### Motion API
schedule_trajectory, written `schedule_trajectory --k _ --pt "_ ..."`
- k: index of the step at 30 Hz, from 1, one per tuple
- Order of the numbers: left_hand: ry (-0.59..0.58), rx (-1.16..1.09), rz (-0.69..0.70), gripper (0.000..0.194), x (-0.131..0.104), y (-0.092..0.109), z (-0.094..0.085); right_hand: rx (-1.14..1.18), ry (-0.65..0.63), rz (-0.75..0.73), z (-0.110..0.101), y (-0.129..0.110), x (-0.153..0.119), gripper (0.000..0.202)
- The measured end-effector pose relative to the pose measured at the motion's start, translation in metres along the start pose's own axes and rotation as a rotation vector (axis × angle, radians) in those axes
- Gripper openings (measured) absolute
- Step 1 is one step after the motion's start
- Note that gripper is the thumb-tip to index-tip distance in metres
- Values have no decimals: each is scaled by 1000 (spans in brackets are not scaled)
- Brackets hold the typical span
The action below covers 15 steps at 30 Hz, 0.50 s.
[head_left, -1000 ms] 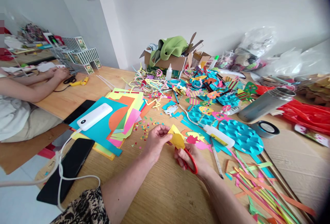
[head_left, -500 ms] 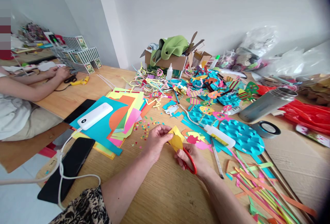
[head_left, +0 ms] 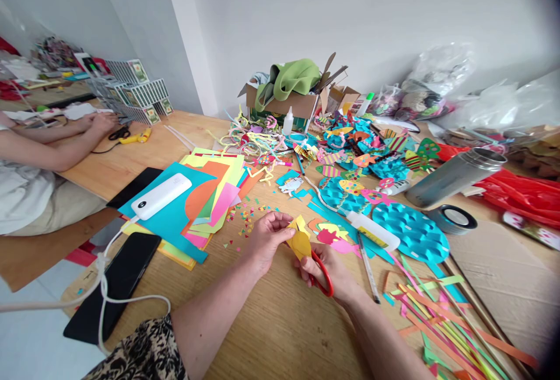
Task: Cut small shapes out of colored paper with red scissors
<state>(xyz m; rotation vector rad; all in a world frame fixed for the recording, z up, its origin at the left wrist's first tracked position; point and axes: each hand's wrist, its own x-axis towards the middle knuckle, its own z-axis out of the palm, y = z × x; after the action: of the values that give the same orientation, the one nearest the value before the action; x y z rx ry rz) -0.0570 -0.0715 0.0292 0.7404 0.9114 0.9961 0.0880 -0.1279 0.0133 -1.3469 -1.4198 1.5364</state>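
Observation:
My left hand (head_left: 268, 240) pinches a small piece of yellow paper (head_left: 300, 241) between thumb and fingers above the wooden table (head_left: 258, 327). In my right hand (head_left: 321, 266) is a pair of scissors with red handles (head_left: 324, 278), its blades hidden behind the paper. The yellow paper has a rounded, partly cut outline. Just beyond my hands lie a crimson paper fish (head_left: 329, 236) and pink paper cut-outs (head_left: 344, 246). Tiny paper scraps (head_left: 245, 216) are scattered to the left of the paper.
Coloured paper sheets (head_left: 175, 225) with a white power bank (head_left: 161, 196) lie left, beside a black phone (head_left: 118, 286). A glue bottle (head_left: 374, 231), pen (head_left: 368, 269), paper strips (head_left: 450, 321) and steel flask (head_left: 455, 177) stand or lie right. Another person's hands (head_left: 98, 123) rest far left.
The yellow paper has tilted very slightly in my hands. Both hands stay almost in the same place.

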Motion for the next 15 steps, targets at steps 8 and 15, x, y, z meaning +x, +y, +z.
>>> schedule_trajectory --k 8,15 --pt "-29 1 -9 32 0 0 -2 6 -2 -11 0 0 0 66" --pt "-40 -8 -34 35 0 2 -2 -18 3 -20 1 -2 0 72"
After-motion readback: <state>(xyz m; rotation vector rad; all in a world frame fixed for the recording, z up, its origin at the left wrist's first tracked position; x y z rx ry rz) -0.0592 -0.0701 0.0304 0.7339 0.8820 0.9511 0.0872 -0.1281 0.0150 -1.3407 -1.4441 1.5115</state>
